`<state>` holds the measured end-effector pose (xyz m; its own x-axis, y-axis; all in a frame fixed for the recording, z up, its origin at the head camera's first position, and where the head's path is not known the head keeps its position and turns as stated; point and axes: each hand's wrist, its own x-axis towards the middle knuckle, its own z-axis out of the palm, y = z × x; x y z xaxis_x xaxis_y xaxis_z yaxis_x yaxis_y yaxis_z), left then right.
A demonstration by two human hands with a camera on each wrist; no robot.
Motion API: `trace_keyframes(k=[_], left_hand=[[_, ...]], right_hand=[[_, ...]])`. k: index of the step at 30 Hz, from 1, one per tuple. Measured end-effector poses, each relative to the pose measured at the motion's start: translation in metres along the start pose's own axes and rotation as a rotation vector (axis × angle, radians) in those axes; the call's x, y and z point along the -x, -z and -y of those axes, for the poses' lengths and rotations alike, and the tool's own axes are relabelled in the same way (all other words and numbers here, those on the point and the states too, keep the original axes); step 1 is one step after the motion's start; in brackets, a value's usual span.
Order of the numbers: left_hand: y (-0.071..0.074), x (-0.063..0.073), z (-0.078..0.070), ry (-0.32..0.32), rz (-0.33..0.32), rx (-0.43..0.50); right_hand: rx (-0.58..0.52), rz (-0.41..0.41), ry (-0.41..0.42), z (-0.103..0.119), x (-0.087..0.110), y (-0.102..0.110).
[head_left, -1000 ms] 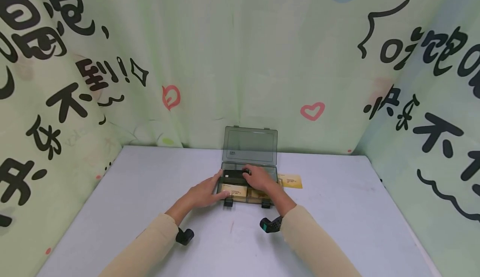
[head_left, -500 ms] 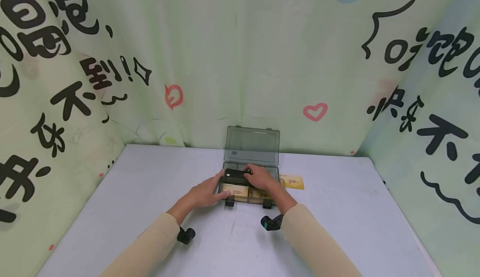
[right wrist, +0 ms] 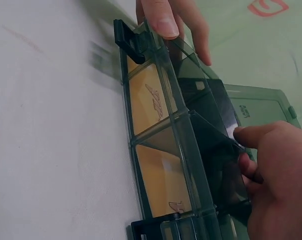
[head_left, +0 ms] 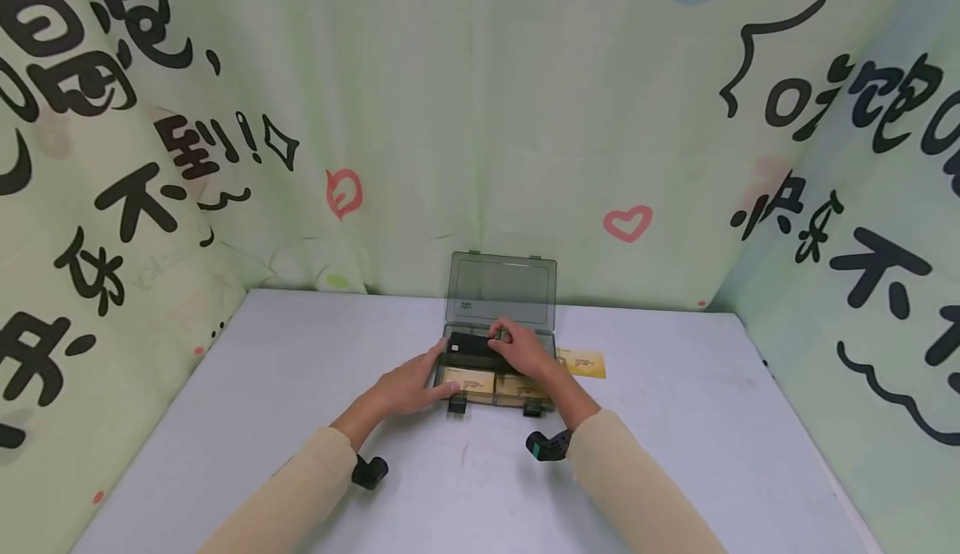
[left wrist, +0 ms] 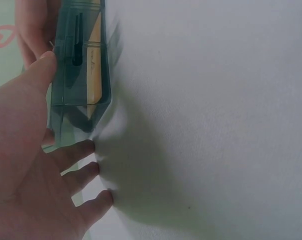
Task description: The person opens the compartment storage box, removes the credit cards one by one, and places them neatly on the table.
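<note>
"Surface?"
"White table [head_left: 750, 454] in front of me."
"On it?"
"Open see-through grey box [head_left: 496, 401] near far edge, lid [head_left: 501, 287] raised; yellow card [head_left: 583, 363] flat, just beside it on my right."

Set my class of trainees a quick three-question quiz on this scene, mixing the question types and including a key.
1. True or false: the lid of the see-through box stands raised behind the black object.
2. Fill in, from the wearer's side: the yellow card on the white table lies to the ____ of the box.
3. The right hand touches: (a) the lid; (b) the black object; (c) the yellow card.

Key: 1 true; 2 right; 3 b.
</note>
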<state>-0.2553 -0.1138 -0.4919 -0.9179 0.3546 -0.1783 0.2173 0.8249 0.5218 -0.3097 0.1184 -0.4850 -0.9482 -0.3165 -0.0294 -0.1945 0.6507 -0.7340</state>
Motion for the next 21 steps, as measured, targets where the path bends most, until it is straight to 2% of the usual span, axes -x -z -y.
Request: trace_keyframes(k=[8, 14, 17, 21], left_hand=[[-0.0008, -0.0012, 0.0004, -0.007, -0.006, -0.001], [0.0006, -0.0001, -0.0017, -0.005, -0.001, -0.001], [0.0018, 0.0013, -0.0025, 0.001, 0.002, 0.002], [0.0023, 0.0026, -0.0022, 0.006, 0.005, 0.004]], right_hand=[[-0.054, 0.016, -0.006, -0.0002, 0.0014, 0.0038], [-0.002, 0.012, 0.018, 0.0013, 0.0029, 0.0044], [-0.033, -0.013, 0.011, 0.0017, 0.0037, 0.0035], [-0.110, -0.089, 0.016, -0.0014, 0.0040, 0.0017]])
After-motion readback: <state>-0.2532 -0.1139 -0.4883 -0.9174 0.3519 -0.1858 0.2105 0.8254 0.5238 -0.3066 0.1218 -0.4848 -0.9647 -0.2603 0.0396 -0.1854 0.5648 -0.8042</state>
